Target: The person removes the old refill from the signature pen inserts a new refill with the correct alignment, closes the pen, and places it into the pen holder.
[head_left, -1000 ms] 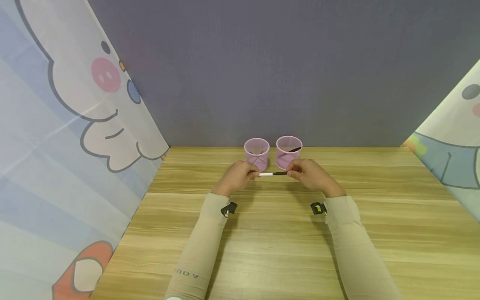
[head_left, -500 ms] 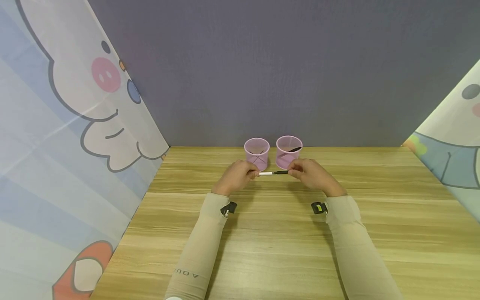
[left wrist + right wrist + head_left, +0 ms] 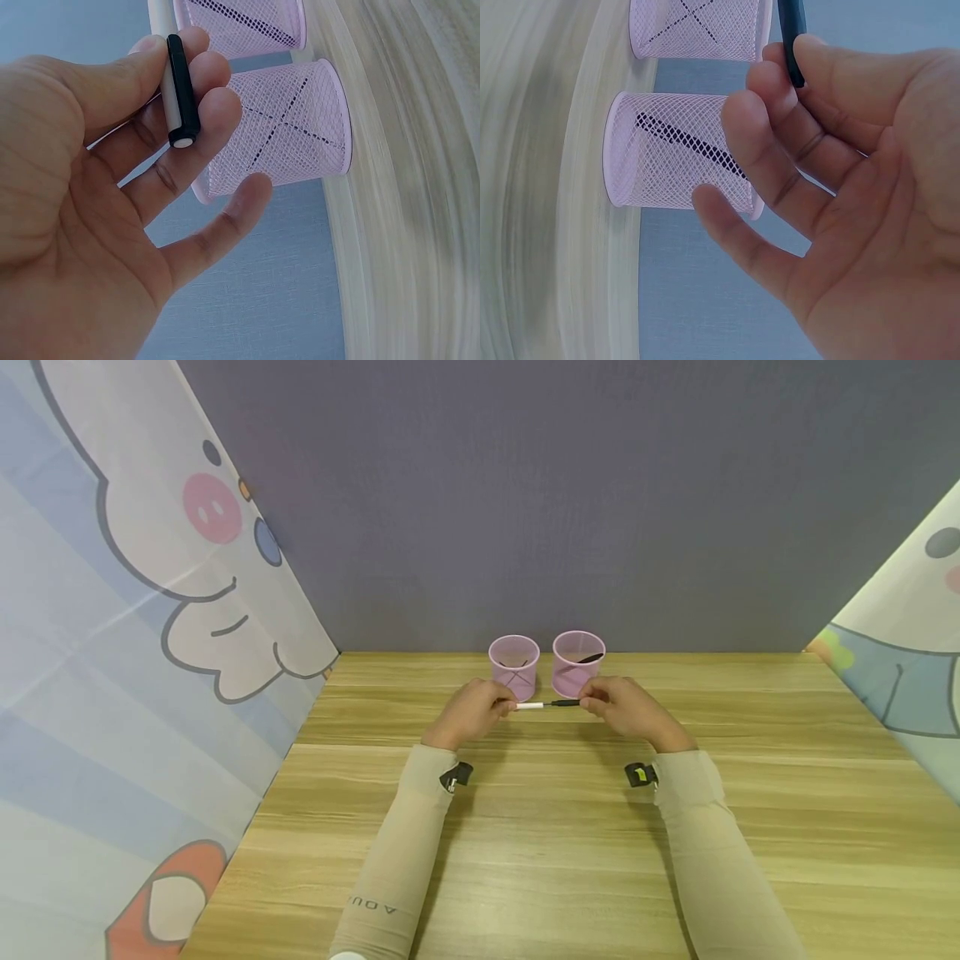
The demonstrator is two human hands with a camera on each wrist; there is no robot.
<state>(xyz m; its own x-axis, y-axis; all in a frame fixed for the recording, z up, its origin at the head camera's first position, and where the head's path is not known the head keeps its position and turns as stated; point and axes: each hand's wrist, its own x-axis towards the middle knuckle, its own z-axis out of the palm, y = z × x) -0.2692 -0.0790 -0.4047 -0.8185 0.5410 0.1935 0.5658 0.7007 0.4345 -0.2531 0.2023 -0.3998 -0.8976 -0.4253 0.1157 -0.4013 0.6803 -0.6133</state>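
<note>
Between my hands a pen lies level, just in front of two pink mesh cups. My left hand (image 3: 471, 710) pinches its white part (image 3: 530, 705) between thumb and fingers. A black clip (image 3: 182, 90) runs along that part in the left wrist view. The pen's black part (image 3: 566, 702) is pinched by my right hand (image 3: 626, 708), and its narrow end (image 3: 792, 52) pokes past the thumb in the right wrist view. A thin greyish section shows between the white and black parts. The little finger of each hand stands away from the pen.
The left pink cup (image 3: 514, 645) contains thin crossed dark sticks. In the right pink cup (image 3: 578, 639) a dark pen-like object (image 3: 591, 658) leans. Both stand on the wooden table (image 3: 555, 860) against a grey back panel (image 3: 555, 510). Cartoon-printed cloths (image 3: 112, 693) flank the sides.
The pen's white and black parts have drawn slightly apart, the right hand shifting a little to the right, and a thin section now shows between them. The cups have stayed put.
</note>
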